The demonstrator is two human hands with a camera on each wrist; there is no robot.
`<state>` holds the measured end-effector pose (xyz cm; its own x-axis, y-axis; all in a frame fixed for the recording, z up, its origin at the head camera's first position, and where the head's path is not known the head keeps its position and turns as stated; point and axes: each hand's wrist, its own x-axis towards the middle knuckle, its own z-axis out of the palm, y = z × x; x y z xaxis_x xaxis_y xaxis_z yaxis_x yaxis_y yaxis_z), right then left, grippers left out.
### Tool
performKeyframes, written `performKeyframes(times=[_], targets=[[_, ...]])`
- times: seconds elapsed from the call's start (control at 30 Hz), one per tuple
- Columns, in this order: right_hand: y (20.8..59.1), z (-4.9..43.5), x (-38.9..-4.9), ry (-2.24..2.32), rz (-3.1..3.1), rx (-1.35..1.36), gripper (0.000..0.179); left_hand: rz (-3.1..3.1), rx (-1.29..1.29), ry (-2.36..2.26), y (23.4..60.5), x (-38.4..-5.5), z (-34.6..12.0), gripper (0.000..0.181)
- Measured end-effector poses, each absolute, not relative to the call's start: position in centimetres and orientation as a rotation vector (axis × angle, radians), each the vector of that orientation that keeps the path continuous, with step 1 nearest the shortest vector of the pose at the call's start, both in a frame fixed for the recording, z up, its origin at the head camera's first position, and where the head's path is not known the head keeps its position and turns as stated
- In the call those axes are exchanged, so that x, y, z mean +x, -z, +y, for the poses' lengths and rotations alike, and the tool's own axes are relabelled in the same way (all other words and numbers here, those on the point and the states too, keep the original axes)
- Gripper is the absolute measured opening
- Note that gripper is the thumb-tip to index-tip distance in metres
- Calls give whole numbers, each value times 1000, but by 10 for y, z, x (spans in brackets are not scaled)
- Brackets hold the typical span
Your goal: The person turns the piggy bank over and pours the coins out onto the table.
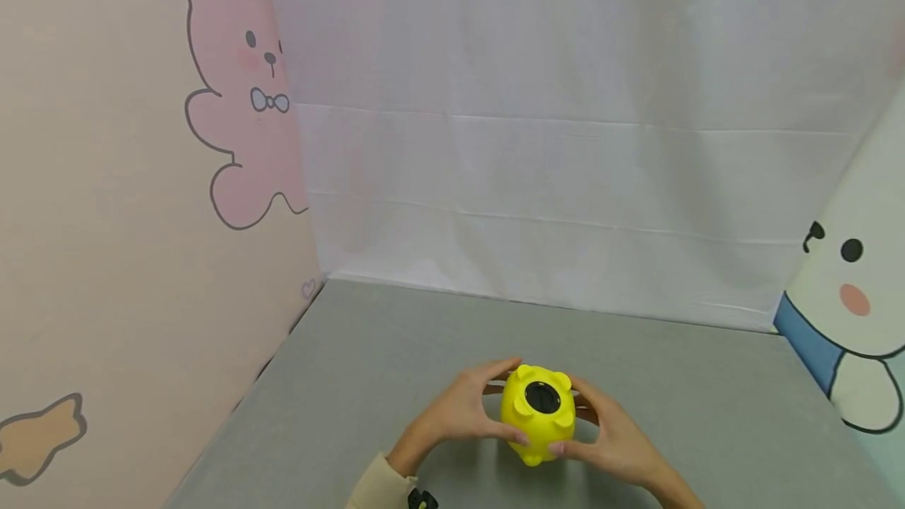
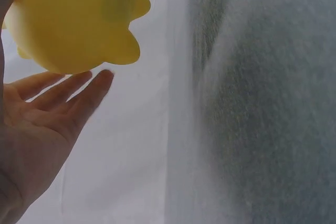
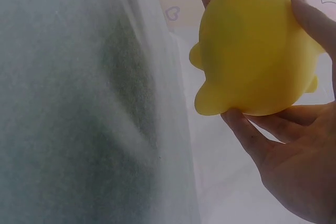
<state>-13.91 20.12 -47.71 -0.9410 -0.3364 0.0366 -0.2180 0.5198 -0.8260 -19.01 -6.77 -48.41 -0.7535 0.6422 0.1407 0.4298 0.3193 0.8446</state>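
Observation:
A glossy yellow piggy bank [image 1: 535, 440], round with several stubby knobs, is held up between two hands above the grey table. Its black round plug [image 1: 542, 397] faces up toward the head camera. My left hand [image 1: 463, 408] grips it from the left, thumb on the near side and fingers round the far side. From the right, my right hand [image 1: 617, 437] holds it the same way. In the left wrist view the smooth side of the piggy bank [image 2: 68, 19] rests against the fingertips. The right wrist view has the piggy bank [image 3: 257, 51] between thumb and fingers.
The grey table top [image 1: 396, 336] stretches out around the hands. A creased white cloth [image 1: 551, 155] hangs behind it. Side panels carry a pink rabbit print [image 1: 236, 116] at left and a white cartoon animal print [image 1: 834, 265] at right.

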Motion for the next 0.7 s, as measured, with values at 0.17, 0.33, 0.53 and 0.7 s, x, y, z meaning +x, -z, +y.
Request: performKeyframes(times=[0.17, 0.33, 0.53, 0.7], targets=[[479, 203, -138, 1387, 2593, -502, 89, 2289, 994, -1449, 485, -189, -66, 89], [481, 206, -137, 1434, 2578, -487, 89, 2306, 992, -1474, 485, -187, -64, 84], [485, 205, -138, 1542, 2599, -600, 92, 2297, 961, -1533, 485, -189, -66, 81], [489, 198, -134, 1544, 2695, -670, 109, 2298, 995, -1559, 486, -192, -69, 82]])
